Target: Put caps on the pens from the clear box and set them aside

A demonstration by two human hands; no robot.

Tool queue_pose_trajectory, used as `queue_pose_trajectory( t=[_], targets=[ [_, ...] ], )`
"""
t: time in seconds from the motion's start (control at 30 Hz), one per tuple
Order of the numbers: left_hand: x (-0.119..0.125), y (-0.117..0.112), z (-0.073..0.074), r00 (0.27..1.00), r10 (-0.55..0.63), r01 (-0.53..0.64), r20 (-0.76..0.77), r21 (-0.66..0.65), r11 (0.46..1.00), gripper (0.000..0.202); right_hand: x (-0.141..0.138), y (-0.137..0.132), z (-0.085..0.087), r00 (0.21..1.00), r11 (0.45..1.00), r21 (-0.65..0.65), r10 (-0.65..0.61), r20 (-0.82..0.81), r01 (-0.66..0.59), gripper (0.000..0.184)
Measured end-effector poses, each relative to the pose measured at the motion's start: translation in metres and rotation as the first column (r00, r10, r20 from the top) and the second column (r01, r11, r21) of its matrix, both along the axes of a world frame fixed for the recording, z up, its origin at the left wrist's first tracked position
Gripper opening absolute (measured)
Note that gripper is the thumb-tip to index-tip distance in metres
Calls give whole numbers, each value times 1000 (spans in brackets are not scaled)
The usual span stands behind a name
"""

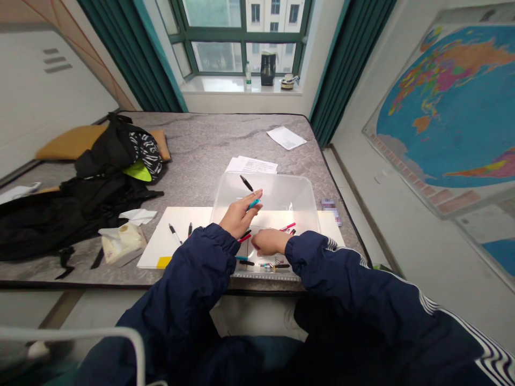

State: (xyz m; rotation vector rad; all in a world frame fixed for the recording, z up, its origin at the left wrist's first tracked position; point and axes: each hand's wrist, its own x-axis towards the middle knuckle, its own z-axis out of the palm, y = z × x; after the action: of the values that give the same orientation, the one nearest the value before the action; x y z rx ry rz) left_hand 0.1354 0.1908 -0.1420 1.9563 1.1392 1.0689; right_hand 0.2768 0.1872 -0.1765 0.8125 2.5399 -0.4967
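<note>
Pens lie scattered in the near end of a clear plastic box (300,188) that sits on a white board (161,244) at the front edge of a grey mattress (201,139). The left hand (239,216) is raised over the near left side of the box, its fingers stretched forward and closed lightly on a teal pen (254,203), whose tip pokes out past the fingertips. The right hand (269,241) is lower, resting knuckles up among the loose pens at the bottom of the box, fingers curled under; whether it has hold of anything I cannot tell, as the fingertips are hidden. A red pen (288,227) lies just beyond this hand, and more pens in black, red and teal (245,261) lie beneath both wrists along the near wall. A black pen (246,183) lies slanted towards the far side of the box, well apart from the rest. On the board left of the box lie two more pens (175,234), with a yellow note (164,262) at the board's near corner. A pack of tissues (120,242) sits just left of the board, beside a heap of black clothing (60,212). Printed sheets (252,164) lie behind the box, and a world map (454,102) hangs on the right wall.
</note>
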Motion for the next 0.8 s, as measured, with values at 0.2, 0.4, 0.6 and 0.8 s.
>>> queue_pose_trajectory(
  t=[0.2, 0.4, 0.6, 0.8],
  targets=[
    [2, -9, 6, 1000, -12, 11, -21, -32, 999, 46, -1, -4, 9, 1000, 1000, 8, 0, -27, 0, 31],
    [1, -11, 6, 999, -23, 22, -40, -32, 999, 48, -5, -12, 9, 980, 972, -181, 169, 105, -148, 21],
    [0, -3, 0, 1000, -6, 5, -14, -66, 998, 49, -5, -15, 5, 986, 982, -112, 157, 52, -150, 25],
    [-1, 9, -8, 999, 26, -28, -21, -94, 995, 50, -7, -13, 6, 979, 983, -85, 173, 103, -165, 33]
  ],
)
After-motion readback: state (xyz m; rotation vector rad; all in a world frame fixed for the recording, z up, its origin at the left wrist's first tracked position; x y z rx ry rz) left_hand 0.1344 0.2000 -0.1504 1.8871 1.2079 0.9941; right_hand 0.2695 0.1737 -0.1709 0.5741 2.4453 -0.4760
